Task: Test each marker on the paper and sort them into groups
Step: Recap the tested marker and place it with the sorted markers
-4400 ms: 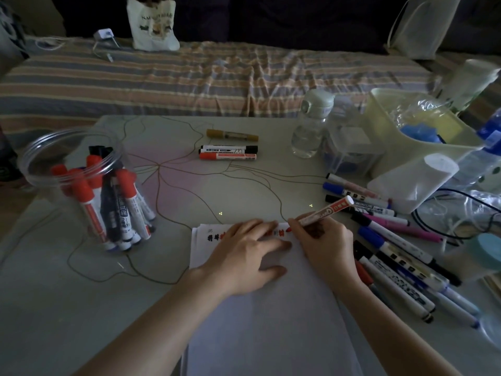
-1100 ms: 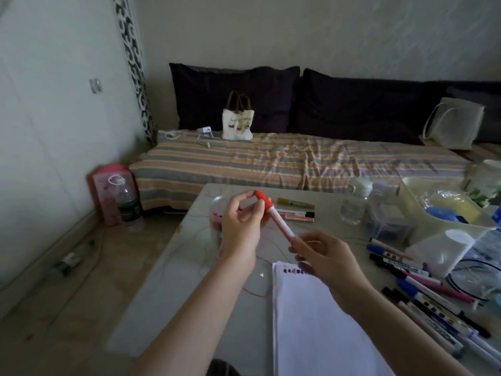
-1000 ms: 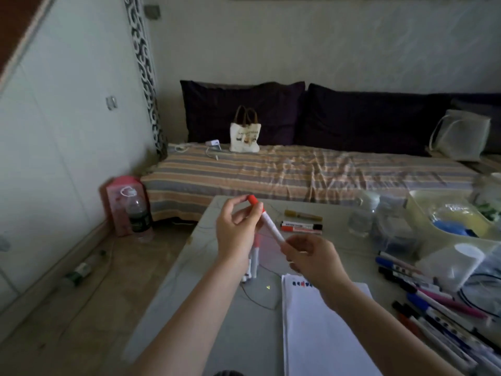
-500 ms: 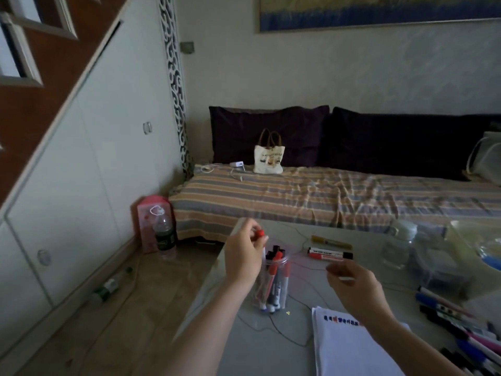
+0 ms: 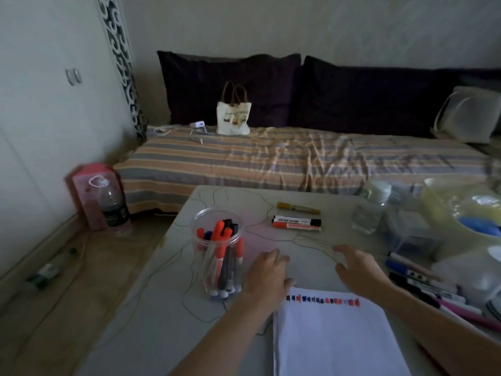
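Note:
A white sheet of paper (image 5: 333, 337) with a row of red, blue and black test marks along its top edge lies near the table's front. Just beyond it, my left hand (image 5: 268, 275) and my right hand (image 5: 357, 270) hover over the table with relaxed fingers, holding nothing. A clear plastic jar (image 5: 218, 253) of red, black and blue markers stands left of my left hand. Three markers (image 5: 296, 219), one yellow, one black, one red, lie side by side farther back. Several more markers (image 5: 431, 289) lie in a loose group at the right.
A clear bottle (image 5: 371, 210), a small clear box (image 5: 409, 229) and a yellowish bin (image 5: 466, 210) stand at the back right of the table (image 5: 151, 321). A striped bed (image 5: 271, 158) runs behind it. A pink box and bottle (image 5: 100, 196) stand on the floor at left.
The red marker and its cap that my hands held apart half a second ago are gone from them. Both hands have dropped low over the table, and the view has tilted down.

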Motion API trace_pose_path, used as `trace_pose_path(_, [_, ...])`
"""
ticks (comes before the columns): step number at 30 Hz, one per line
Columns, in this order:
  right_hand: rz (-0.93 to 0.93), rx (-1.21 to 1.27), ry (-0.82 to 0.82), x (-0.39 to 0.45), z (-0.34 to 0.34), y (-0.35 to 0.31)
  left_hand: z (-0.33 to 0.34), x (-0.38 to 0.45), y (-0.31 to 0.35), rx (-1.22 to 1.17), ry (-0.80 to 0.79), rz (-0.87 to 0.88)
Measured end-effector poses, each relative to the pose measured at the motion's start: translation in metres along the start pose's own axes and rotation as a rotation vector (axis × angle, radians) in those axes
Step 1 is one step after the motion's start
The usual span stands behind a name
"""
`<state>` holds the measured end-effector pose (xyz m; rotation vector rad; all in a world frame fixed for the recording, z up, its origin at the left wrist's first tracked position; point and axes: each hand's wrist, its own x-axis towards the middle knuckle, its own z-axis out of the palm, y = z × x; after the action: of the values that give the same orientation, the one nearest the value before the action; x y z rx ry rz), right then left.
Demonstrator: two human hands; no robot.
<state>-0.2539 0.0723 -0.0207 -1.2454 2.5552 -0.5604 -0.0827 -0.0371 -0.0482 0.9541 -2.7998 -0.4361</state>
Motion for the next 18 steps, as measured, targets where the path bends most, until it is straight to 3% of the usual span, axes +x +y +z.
trace_pose_path(6, [-0.168, -0.135, -0.054, 0.090, 0.035, -0.008, 0.042, 0.034, -0.022, 0.142, -0.015, -0.039])
trace_pose_path(10, [-0.120, -0.205, -0.126, 0.115, 0.052, -0.010, 0.046, 0.040, -0.027, 0.135, 0.028, -0.020])
trace_pose_path(11, [-0.120, -0.231, -0.094, 0.113, 0.054, -0.009, 0.046, 0.038, -0.028, 0.132, 0.034, -0.023])
trace_pose_path(14, [-0.206, -0.276, 0.211, 0.104, 0.056, -0.007, 0.048, 0.038, -0.030, 0.129, 0.034, -0.042])
trace_pose_path(18, [-0.213, -0.391, 0.137, 0.091, 0.059, -0.007, 0.048, 0.036, -0.026, 0.091, 0.041, -0.067])
